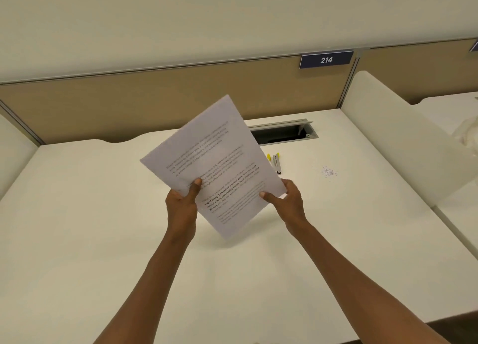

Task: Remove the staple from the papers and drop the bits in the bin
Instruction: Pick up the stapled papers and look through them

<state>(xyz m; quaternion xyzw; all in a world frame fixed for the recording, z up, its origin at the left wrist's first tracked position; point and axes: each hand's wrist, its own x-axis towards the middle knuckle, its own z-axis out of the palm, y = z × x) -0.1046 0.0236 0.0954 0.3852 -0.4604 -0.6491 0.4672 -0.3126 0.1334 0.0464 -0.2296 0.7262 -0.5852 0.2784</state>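
Observation:
A set of printed white papers (214, 162) is held tilted above the white desk (103, 214), its text upside down to me. My left hand (182, 204) grips the left edge with the thumb on top. My right hand (287, 199) grips the lower right corner. No staple shows on the sheets from here. Just behind the papers lies a small tool with yellow tips (274, 161), partly hidden by them. A little heap of small metal bits (329, 173) sits on the desk to the right. No bin is in view.
An open cable slot (284, 133) is set into the desk's back edge. A tan partition (129, 105) with a sign reading 214 (326, 59) closes the back. White side dividers (403, 136) stand to the right and left.

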